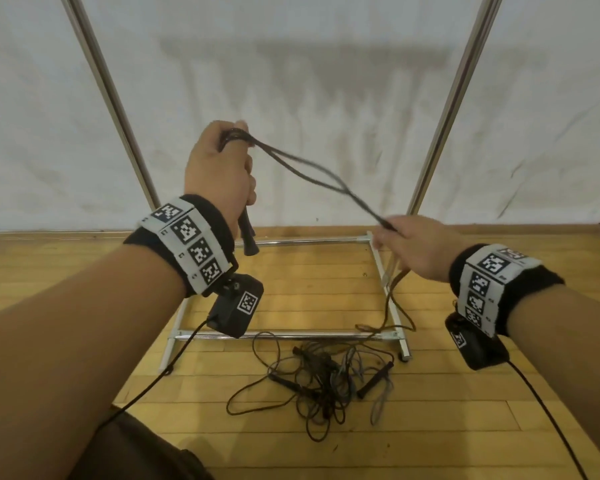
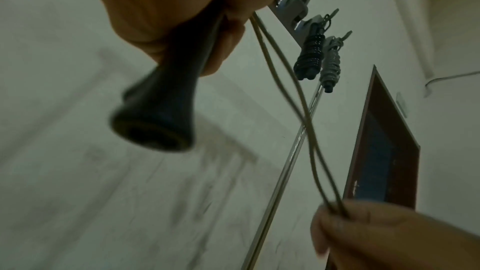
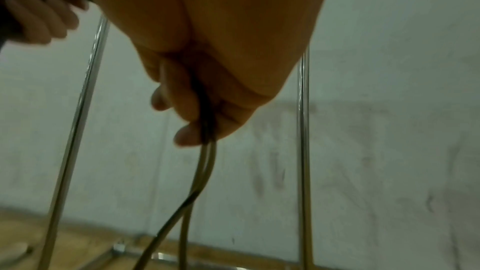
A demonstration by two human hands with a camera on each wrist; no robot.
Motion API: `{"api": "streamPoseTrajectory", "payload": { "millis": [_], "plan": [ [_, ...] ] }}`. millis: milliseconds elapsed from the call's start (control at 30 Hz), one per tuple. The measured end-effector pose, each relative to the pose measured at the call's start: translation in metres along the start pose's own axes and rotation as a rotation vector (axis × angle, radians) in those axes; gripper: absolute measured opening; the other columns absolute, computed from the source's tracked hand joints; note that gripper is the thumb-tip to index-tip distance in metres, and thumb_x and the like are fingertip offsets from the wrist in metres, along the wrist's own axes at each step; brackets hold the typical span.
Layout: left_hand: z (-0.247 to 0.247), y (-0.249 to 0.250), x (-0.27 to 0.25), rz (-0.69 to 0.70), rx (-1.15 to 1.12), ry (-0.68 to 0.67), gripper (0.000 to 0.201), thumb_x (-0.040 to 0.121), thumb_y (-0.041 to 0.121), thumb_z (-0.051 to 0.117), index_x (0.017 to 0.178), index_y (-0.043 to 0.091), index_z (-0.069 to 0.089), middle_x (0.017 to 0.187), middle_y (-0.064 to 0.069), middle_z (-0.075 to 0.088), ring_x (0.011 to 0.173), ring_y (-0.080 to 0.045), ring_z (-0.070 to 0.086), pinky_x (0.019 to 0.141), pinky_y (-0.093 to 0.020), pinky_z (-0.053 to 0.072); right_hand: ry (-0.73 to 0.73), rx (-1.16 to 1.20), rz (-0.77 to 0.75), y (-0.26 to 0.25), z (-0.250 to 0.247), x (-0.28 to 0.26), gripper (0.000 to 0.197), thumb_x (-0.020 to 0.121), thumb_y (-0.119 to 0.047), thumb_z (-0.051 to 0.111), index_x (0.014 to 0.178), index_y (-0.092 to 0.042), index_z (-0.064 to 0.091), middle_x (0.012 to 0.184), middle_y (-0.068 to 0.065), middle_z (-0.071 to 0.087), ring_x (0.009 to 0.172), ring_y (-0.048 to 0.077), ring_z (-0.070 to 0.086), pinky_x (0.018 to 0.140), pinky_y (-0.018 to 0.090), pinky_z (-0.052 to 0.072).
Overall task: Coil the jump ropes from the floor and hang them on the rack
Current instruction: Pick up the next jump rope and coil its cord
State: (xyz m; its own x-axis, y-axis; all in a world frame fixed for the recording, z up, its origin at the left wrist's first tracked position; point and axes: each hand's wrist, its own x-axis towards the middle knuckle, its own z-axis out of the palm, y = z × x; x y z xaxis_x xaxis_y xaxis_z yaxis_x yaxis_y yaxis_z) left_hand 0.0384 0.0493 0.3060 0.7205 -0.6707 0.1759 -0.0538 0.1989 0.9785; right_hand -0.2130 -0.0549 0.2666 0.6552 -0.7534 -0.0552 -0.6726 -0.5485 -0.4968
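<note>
The wooden floor bears tangled jump ropes and seemingly the rack's base.

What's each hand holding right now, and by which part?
The left hand grips a jump rope by its black handles. The right hand grips the same rope's doubled cord partway along.

No readable text; only coded square markers on wristbands.
</note>
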Motion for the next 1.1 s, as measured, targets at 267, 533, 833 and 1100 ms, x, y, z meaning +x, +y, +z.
{"api": "streamPoseTrajectory", "payload": {
  "millis": [267, 533, 833, 1100],
  "plan": [
    [-0.015, -0.012, 0.018, -0.076, -0.035, 0.070, 0.030, 0.106, 0.041, 0.054, 0.088, 0.019, 0.066, 0.061, 0.005, 0.058, 0.057, -0.016, 0.058, 0.061, -0.037, 0.056, 0.647, -0.306, -0.246, -0.016, -0.061, -0.001, 0.024, 0.105, -0.038, 0.040, 0.102, -0.022, 0.058, 0.079, -0.005, 0.056, 0.071, 0.017, 0.053, 0.063, 0.036, 0.046],
    [0.011, -0.022, -0.011, -0.174, 0.190, -0.151, 0.039, 0.107, 0.052, 0.050, 0.095, 0.022, 0.071, 0.074, 0.003, 0.074, 0.076, -0.020, 0.070, 0.080, -0.042, 0.061, -0.240, -0.590, 0.117, -0.003, -0.033, 0.000, 0.028, 0.097, -0.040, 0.059, 0.118, -0.024, 0.067, 0.104, -0.003, 0.066, 0.095, 0.016, 0.063, 0.087, 0.035, 0.054],
    [0.040, -0.016, -0.053, -0.137, 0.072, -0.496, 0.036, 0.100, 0.001, 0.045, 0.089, 0.020, 0.073, 0.102, -0.023, 0.072, 0.091, -0.032, 0.070, 0.087, -0.047, 0.058, -0.311, 0.433, -0.148, -0.050, -0.010, -0.004, 0.056, 0.093, -0.043, 0.068, 0.143, -0.026, 0.050, 0.140, -0.007, 0.061, 0.130, 0.009, 0.055, 0.117, 0.039, 0.038],
    [0.049, -0.001, -0.053, -0.168, -0.157, -0.325, 0.038, 0.100, -0.007, 0.040, 0.090, 0.010, 0.073, 0.086, -0.008, 0.072, 0.090, -0.027, 0.071, 0.081, -0.039, 0.060, -0.184, 0.859, 0.023, -0.060, 0.018, -0.010, 0.034, 0.101, -0.037, 0.059, 0.119, -0.008, 0.066, 0.101, 0.012, 0.078, 0.094, 0.029, 0.076, 0.092, 0.047, 0.060]
  ]
}}
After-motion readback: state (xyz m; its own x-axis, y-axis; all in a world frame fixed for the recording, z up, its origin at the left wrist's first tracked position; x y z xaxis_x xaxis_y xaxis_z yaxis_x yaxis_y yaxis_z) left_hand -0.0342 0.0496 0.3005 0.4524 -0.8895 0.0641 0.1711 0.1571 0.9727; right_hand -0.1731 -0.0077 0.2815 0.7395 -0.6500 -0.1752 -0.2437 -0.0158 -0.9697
